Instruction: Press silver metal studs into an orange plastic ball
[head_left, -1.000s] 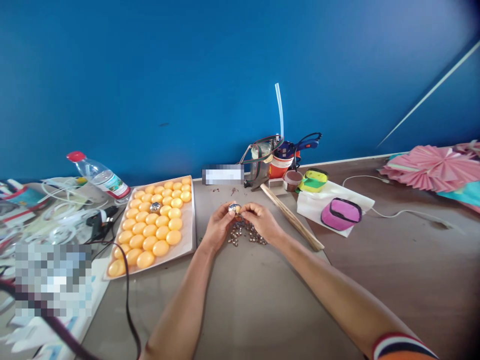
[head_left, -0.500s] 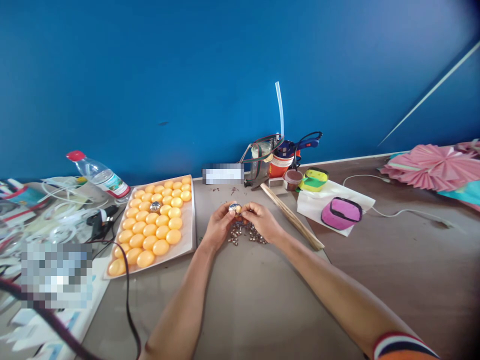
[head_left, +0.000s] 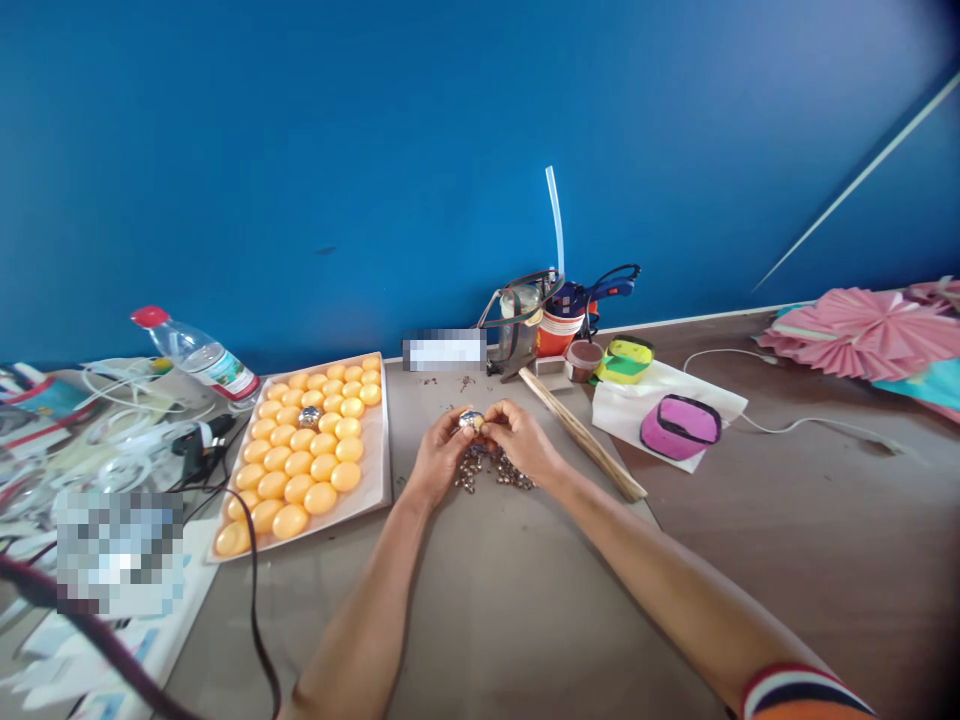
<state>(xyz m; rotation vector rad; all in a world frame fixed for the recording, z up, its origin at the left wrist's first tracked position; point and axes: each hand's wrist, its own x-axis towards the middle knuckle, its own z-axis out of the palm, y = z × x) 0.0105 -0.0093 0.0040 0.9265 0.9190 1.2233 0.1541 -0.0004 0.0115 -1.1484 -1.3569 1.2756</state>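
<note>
An orange ball partly covered with shiny silver pieces [head_left: 471, 421] is held in the fingertips of my left hand [head_left: 437, 455], above the table. My right hand [head_left: 523, 440] is closed in a pinch against the ball's right side; whatever lies between its fingertips is too small to make out. Just under both hands lies a loose heap of small shiny silver pieces [head_left: 514, 472]. To the left is a white tray [head_left: 373, 490] filled with rows of plain orange balls [head_left: 298, 461]. Among them sits one silver-covered ball [head_left: 309, 415].
Beyond my right hand lie a bundle of thin sticks [head_left: 581, 430], a small brown tub [head_left: 583, 358] and purple [head_left: 679, 427] and yellow-green [head_left: 625, 358] pieces on white paper. A red-capped bottle [head_left: 217, 365] leans behind the tray. Cables [head_left: 255, 600] and clutter fill the left side.
The view has shifted very slightly. Both hands stay at the ball in nearly the same pose, with only a small movement of the fingers and ball.
</note>
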